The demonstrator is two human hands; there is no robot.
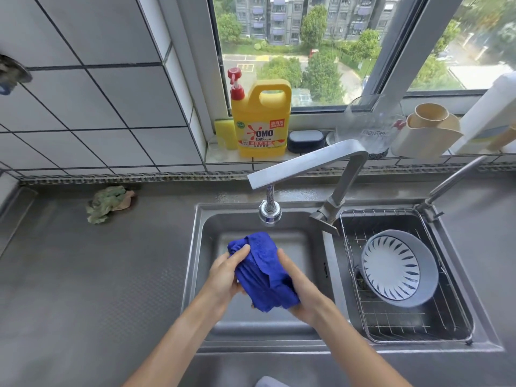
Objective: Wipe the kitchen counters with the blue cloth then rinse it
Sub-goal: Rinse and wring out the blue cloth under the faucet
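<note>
Currently the rinse step is in hand, judging by position: the bunched blue microfibre cloth (264, 270) is held over the left basin of the stainless steel double sink (195, 275), below and slightly in front of the chrome nozzle (269, 213) of the angular steel faucet (304, 166). No water stream is discernible between nozzle and cloth, so flow cannot be confirmed.

Both hands grasp the cloth. The left hand (224, 277) has its fingers (240, 254) wrapped over the upper left portion of the cloth. The right hand (300, 286) clasps the lower right portion, thumb laid along the fabric.

The cloth forms a loose roll. Its long axis runs diagonally, from the upper end nearest the nozzle down to the lower end nearest the person, tilted toward the right basin. The upper end points at the nozzle.

Next move, as a judgement: bring the cloth directly under the nozzle, confirm flow, then squeeze or twist with the 2 hands turning in opposite directions. Keep the cloth inside the basin so runoff does not reach the steel desk (97, 275) left of the sink.
</note>
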